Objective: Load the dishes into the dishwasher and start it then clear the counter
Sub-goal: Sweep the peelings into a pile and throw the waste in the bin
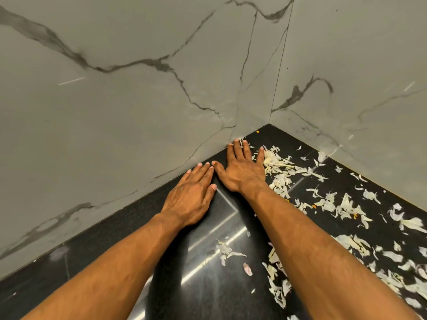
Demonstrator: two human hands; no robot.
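Left hand: the left hand (193, 199) lies flat on the black counter (111, 245), fingers straight and close together, holding nothing.
Right hand: the right hand (242, 169) presses flat, fingers spread, tips touching the marble wall (138, 100) near the corner.
Scraps: pale vegetable peelings (279, 167) lie scattered just right of the right hand's fingers.
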